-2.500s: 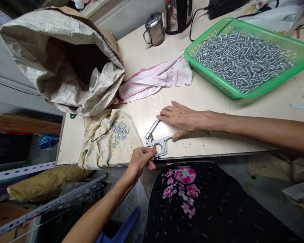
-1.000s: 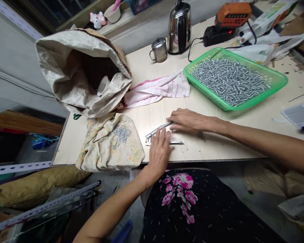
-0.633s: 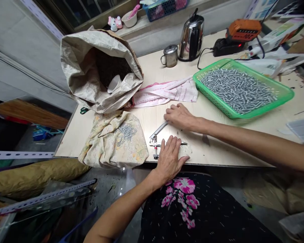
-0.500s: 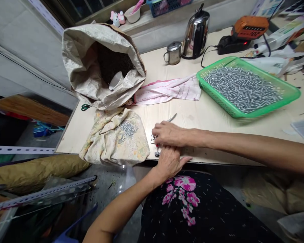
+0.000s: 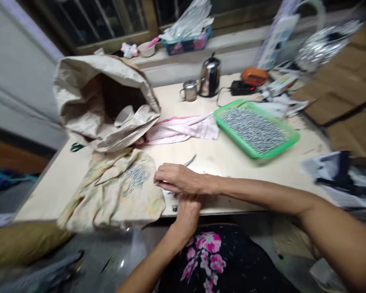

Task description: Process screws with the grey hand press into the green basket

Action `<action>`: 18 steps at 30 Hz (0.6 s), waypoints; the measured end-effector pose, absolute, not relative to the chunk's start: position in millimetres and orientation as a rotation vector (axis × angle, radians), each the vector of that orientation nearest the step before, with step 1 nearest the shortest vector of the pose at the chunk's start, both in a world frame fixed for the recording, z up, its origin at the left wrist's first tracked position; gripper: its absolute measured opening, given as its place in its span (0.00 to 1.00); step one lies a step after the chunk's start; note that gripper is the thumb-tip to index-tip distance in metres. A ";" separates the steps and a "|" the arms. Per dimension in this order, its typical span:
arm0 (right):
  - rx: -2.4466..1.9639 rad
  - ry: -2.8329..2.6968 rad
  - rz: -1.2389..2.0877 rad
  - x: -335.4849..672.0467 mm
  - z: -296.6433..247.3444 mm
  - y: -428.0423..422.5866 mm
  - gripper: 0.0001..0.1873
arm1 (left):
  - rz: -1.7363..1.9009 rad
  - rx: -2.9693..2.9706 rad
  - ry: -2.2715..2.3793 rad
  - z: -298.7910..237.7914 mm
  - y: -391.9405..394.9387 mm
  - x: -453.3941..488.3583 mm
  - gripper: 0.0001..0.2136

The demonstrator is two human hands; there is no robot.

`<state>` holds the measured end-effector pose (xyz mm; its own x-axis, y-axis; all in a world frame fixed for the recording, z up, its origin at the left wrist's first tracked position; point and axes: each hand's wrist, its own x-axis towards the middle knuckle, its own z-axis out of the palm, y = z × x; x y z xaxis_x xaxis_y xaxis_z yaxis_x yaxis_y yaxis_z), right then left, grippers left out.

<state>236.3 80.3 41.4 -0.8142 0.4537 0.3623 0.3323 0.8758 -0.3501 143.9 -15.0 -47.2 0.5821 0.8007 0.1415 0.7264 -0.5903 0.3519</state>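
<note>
My right hand point(image 5: 178, 179) is over the front edge of the table, its fingers pinched together at the left by the patterned cloth point(image 5: 152, 201). Anything between its fingertips is too small and blurred to make out. Beneath it lies my left hand point(image 5: 188, 209), with its fingers hidden by the right one. A small metal device with a red part point(image 5: 175, 195) and a dark knob point(image 5: 175, 208) shows beside the hands, mostly covered. A curved metal handle point(image 5: 190, 160) sticks out behind my right hand. Small metal pins point(image 5: 136, 176) lie heaped on the cloth.
A green basket point(image 5: 256, 156) of metal pins stands to the right. At the back left an open sack point(image 5: 79, 81) holds a white cup point(image 5: 124, 116). A pink-white towel point(image 5: 186, 129), metal mug point(image 5: 190, 90), kettle point(image 5: 210, 77) and charger point(image 5: 242, 88) are farther back.
The camera view has shifted, so the table sits lower and further left, with more of the right side showing. My right hand has shifted left over the device, fingers towards the cloth.
</note>
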 end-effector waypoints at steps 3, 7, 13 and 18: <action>-0.894 -2.232 0.162 287.2 89.1 87.2 0.11 | 0.626 2.634 1.099 -44.1 9.1 135.4 0.23; -1.362 -1.825 -0.343 383.6 134.4 72.1 0.13 | 0.647 2.606 1.093 -34.1 30.9 145.9 0.21; -1.895 -2.210 -0.440 477.4 66.3 67.1 0.32 | 0.495 2.631 1.191 -9.1 17.4 156.2 0.13; -1.475 -2.286 -0.038 414.0 11.8 44.9 0.24 | 0.578 2.512 1.782 6.8 12.1 74.2 0.10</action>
